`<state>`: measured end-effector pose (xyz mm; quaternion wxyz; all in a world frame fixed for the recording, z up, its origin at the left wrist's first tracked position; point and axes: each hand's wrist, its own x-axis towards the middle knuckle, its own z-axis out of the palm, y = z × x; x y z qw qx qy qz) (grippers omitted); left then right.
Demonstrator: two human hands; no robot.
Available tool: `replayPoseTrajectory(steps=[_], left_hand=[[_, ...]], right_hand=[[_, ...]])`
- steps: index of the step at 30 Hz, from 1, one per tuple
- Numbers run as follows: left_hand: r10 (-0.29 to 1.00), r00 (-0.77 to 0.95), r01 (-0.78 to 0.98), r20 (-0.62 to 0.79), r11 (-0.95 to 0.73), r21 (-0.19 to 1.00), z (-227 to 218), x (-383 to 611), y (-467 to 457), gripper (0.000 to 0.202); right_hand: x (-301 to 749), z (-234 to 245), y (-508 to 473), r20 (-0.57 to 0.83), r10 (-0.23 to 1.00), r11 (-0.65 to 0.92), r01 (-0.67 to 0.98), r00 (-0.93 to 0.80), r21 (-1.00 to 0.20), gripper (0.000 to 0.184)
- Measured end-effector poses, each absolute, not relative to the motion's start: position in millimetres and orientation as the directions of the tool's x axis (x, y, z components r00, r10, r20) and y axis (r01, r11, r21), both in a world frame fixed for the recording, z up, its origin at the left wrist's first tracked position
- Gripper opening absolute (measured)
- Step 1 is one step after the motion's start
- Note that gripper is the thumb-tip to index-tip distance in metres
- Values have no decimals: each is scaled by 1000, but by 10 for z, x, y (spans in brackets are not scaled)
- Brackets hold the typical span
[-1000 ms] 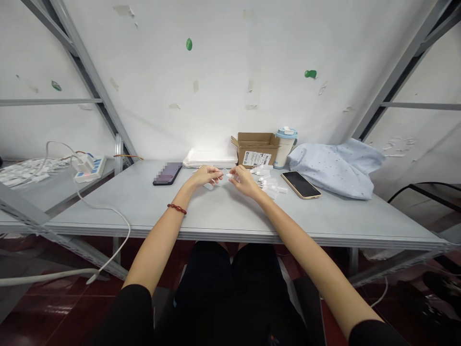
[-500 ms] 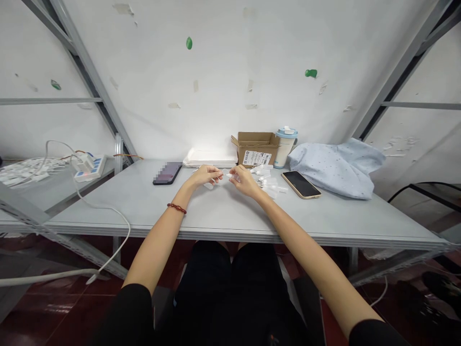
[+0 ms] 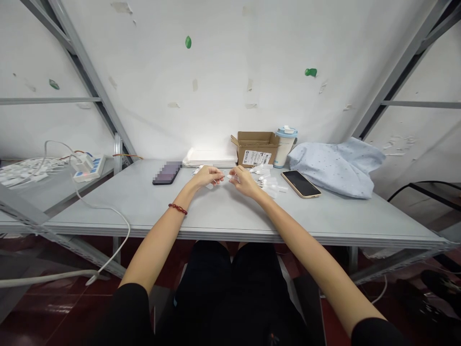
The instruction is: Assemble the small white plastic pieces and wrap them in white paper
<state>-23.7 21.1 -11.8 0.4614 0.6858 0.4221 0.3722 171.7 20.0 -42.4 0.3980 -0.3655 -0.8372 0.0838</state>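
My left hand (image 3: 208,177) and my right hand (image 3: 243,180) are close together over the grey table, fingertips almost meeting. The right fingers pinch a small white plastic piece (image 3: 229,176). On the left, thumb and fingers are pressed together; what they grip is too small to make out. Beside my right hand lies a loose pile of clear and white plastic pieces (image 3: 268,182). More small clear pieces (image 3: 209,186) show under and behind my left hand, partly hidden by it.
Along the wall stand a white stack (image 3: 211,157), an open cardboard box (image 3: 257,156) and a lidded cup (image 3: 285,149). A phone (image 3: 301,184) and pale blue cloth (image 3: 334,168) lie right, another phone (image 3: 167,173) left. A white cable (image 3: 115,210) hangs over the left edge.
The fingertips have shifted only slightly, and the clear round part that showed between them is less distinct now. Both arms stay nearly in place.
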Motion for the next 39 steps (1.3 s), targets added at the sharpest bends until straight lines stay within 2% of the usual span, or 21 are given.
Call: replayPoseTrajectory(steps=[18,24,39], left_hand=[[926,361,244,113,-211,947,-150,-200,197,23],[936,343,247,78,-170,954,-128,-187,175,22],[945,312,180,95,-157,971,-78,-280,188,37]], right_hand=[[1694,-502,240,623,658,731,557,-423,-394,15],[1685,-511,246,604,673,719,569,-427,-399,21],[1623,-490,253,603,679,718,553,-419,-423,20]])
